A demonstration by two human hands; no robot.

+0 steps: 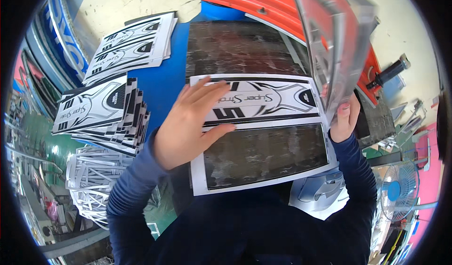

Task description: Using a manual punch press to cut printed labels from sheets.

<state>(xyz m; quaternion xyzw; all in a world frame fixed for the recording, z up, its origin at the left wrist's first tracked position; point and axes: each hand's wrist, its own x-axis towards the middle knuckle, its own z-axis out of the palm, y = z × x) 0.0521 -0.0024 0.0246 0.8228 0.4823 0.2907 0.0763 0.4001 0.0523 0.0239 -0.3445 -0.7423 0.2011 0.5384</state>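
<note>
Sheet (282, 99), blue surface (157, 86) (fan (391, 189) at right)

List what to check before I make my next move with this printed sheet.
1. Left hand clear of the printed sheet: not ok, fingers spread over its left side.
2. Right hand gripping the see-through plate: ok, near its lower end.
3. Plate lying flat: not ok, raised and tilted.
4. Dark board under the sheet: ok.
5. Plate surface clean: cannot tell, blurred.
</note>
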